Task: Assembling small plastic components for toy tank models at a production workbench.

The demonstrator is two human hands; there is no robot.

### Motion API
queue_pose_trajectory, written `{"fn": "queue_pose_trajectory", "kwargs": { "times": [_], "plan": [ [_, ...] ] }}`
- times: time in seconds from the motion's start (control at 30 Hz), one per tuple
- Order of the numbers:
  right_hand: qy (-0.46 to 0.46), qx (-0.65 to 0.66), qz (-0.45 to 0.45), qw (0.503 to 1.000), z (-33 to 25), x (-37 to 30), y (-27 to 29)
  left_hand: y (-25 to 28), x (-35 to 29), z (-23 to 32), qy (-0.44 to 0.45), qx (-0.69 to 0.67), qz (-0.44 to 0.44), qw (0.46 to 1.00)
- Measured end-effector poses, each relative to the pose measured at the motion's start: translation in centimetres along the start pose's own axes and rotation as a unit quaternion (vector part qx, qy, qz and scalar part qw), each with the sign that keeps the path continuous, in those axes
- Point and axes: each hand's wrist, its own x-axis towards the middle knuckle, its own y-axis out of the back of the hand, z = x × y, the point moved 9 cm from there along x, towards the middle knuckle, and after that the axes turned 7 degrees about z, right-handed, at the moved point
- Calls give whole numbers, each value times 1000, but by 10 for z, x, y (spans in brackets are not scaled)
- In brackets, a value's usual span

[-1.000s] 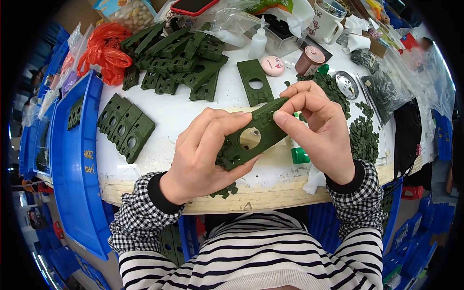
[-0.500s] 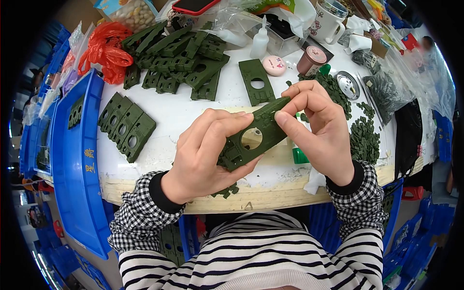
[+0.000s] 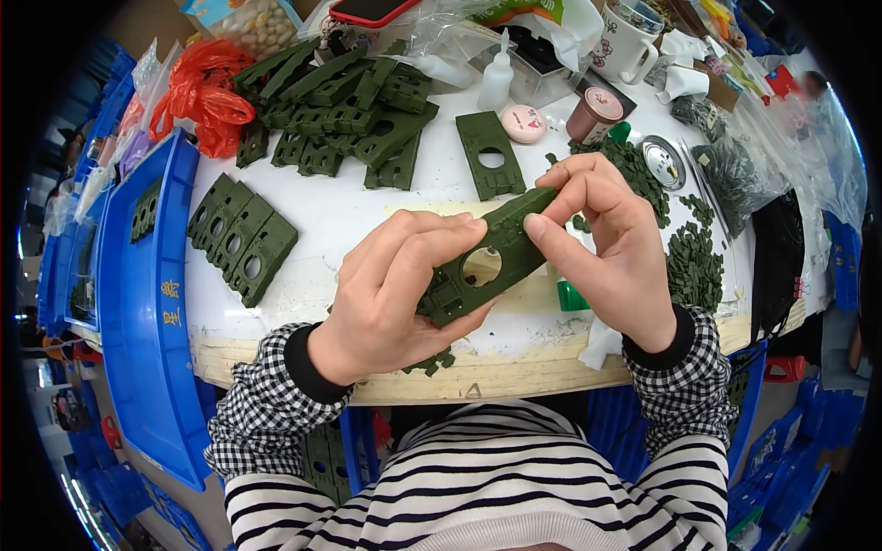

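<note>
A dark green plastic model tank hull (image 3: 512, 244) with a large round hole is held tilted above the table. My left hand (image 3: 381, 285) grips its nearer end, thumb on the top face and fingers beneath. At its far right end, the thumb and index finger of my right hand (image 3: 611, 253) pinch the edge; whether a small part is between them cannot be made out. A similar hull (image 3: 478, 138) lies flat beyond my hands. To the left, several more hulls (image 3: 241, 241) sit in a row. Small green parts (image 3: 694, 266) are heaped to the right.
A pile of green hulls (image 3: 354, 115) fills the back left, beside a red plastic bag (image 3: 204, 101). A blue tray (image 3: 138, 303) stands at the left edge. A white squeeze bottle (image 3: 496, 78), a pink-brown jar (image 3: 595, 115), a mug (image 3: 625, 41) and a round metal lid (image 3: 661, 163) stand behind.
The hull in my hands has shifted very slightly. Both hands keep nearly the same hold and place.
</note>
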Motion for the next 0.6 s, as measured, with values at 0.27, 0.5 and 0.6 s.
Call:
{"fn": "queue_pose_trajectory", "kwargs": {
  "times": [0.27, 0.5, 0.6],
  "plan": [
    [-16, 19, -48, 999, -2, -1, -1, -1, 3, -3, 14, -25, -6, 1000],
    [-21, 76, 16, 997, -8, 5, 13, 7, 2, -31, 101, -51, -3, 994],
    [55, -58, 16, 997, -24, -2, 13, 17, 1, -55, 166, -68, 51, 982]
  ]
}}
